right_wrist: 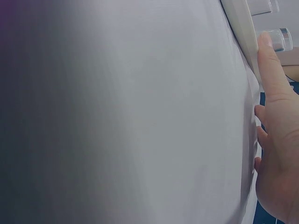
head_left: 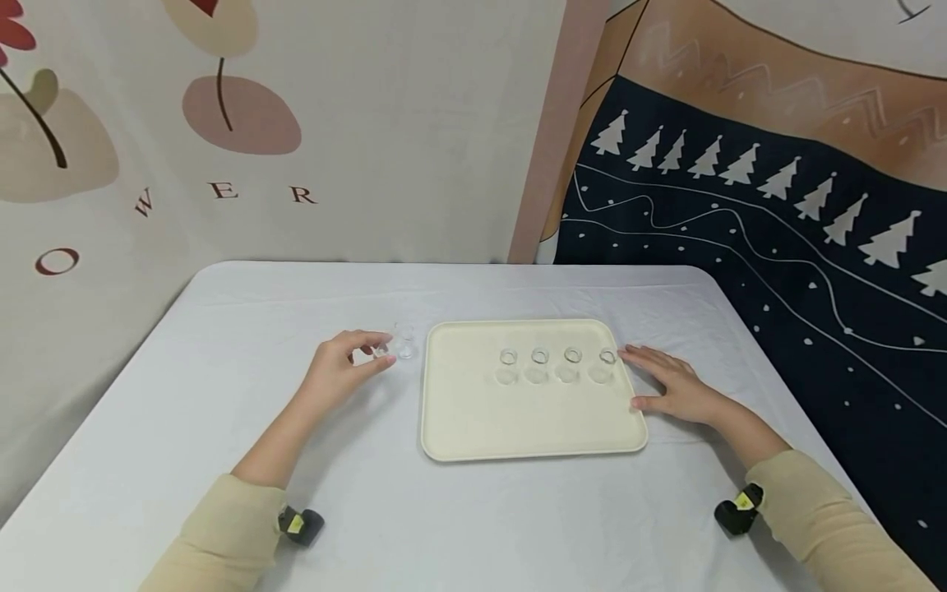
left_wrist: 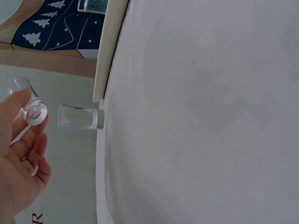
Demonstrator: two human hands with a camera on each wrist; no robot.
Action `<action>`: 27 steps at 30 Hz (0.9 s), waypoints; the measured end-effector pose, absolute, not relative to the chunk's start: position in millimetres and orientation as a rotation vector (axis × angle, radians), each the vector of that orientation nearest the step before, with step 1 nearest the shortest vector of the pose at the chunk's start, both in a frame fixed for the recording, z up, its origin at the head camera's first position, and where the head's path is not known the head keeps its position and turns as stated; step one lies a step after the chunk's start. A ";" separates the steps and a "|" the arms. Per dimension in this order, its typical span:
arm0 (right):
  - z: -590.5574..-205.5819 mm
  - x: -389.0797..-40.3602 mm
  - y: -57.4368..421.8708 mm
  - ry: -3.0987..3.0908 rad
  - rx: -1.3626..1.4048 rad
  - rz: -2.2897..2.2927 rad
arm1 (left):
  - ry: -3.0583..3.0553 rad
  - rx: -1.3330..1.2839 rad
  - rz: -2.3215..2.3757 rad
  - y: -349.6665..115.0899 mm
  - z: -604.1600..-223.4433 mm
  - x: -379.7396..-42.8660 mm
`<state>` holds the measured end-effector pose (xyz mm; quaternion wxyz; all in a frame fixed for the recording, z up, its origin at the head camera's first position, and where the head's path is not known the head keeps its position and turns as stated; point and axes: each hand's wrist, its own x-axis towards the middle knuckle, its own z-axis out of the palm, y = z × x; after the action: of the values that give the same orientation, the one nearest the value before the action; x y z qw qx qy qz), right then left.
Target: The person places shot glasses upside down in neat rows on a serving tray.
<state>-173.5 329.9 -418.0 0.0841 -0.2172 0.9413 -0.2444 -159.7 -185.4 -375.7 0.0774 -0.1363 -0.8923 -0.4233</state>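
My left hand [head_left: 334,370] pinches a clear shot glass [left_wrist: 36,113] between thumb and fingers, left of the tray. The left wrist view shows this glass tilted, its thick base facing the camera. Just beside it, a second shot glass [left_wrist: 77,117] stands upright on the table. Several more shot glasses [head_left: 568,367] stand upside down in a row on the cream tray [head_left: 518,423]. At the tray's right edge, my right hand [head_left: 676,390] rests with fingers extended, thumb and fingertips at the rim. The rightmost tray glass [right_wrist: 280,39] is close to these fingers.
A white cloth covers the table [head_left: 503,526]. Behind it hangs a pale printed curtain [head_left: 414,131], and a dark cloth with white trees [head_left: 740,238] hangs at the right. A black wrist camera [head_left: 302,526] is strapped to the left sleeve, another [head_left: 738,511] to the right.
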 end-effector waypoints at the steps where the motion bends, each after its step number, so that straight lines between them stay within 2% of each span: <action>1: -418.2 -173.6 330.0 2.808 -0.648 -0.730 | -2.665 -0.421 -1.256 -184.1 -374.9 -159.4; 10: -417.0 -173.7 329.8 2.805 -0.647 -0.730 | -2.549 -0.491 -1.196 -174.0 -371.2 -159.9; 27: -413.4 -169.8 326.0 2.812 -0.669 -0.749 | -2.435 -0.431 -1.351 -144.7 -369.8 -167.0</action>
<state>-169.8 326.0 -413.4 0.0775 -0.2233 0.9389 -0.2500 -167.0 -144.7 -369.8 0.1610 -0.1510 -0.8528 -0.4733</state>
